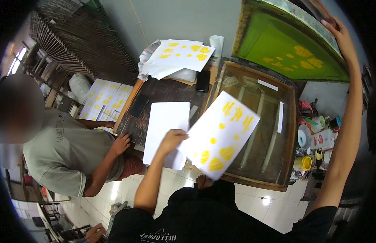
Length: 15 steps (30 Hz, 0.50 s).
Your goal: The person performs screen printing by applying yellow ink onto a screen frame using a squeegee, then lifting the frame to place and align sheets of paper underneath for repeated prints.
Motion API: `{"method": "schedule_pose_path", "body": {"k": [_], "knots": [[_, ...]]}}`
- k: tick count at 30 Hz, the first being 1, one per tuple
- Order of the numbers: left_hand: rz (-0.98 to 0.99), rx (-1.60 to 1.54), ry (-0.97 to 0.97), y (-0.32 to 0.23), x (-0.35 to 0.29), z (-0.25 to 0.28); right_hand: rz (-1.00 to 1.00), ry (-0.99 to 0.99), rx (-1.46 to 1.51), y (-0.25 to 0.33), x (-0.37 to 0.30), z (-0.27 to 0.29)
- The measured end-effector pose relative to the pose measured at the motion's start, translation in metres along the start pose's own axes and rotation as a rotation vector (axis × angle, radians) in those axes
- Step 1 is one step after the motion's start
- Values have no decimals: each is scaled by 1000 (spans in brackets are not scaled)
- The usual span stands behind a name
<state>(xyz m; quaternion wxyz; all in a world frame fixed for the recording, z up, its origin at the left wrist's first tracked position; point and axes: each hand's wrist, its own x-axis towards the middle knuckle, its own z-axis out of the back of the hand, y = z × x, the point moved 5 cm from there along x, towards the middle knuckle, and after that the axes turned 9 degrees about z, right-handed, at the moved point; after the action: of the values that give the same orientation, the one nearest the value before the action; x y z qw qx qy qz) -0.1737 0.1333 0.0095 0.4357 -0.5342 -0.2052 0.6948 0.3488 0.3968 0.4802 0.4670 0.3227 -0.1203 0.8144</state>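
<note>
My left hand [174,141] is closed on the left edge of a white sheet printed with yellow shapes [222,135]. The sheet is tilted, partly over a stack of blank white paper [167,121] and partly over the glass-topped printing table [260,133]. High at the right, my right hand [338,39] grips the upper edge of a raised screen printing frame [293,44]. The frame's green mesh bears yellow shapes like those on the sheet. Part of the frame's top edge lies outside the round view.
Phones [203,81] lie on the dark wooden table [163,91]. Behind it sits a pile of printed sheets [182,52] beside a white roll [216,48]. A co-worker [70,150] stands at the left, near a drying rack [82,36]. Ink tubs [303,163] crowd the right side.
</note>
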Motion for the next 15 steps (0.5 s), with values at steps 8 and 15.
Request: {"method": "schedule_pose_path", "body": {"k": [8, 15], "knots": [[-52, 138, -693, 85, -106, 189, -71, -36, -53, -16, 3, -4], [-210, 463, -864, 75, -75, 123, -41, -8, -79, -32, 7, -4]]}}
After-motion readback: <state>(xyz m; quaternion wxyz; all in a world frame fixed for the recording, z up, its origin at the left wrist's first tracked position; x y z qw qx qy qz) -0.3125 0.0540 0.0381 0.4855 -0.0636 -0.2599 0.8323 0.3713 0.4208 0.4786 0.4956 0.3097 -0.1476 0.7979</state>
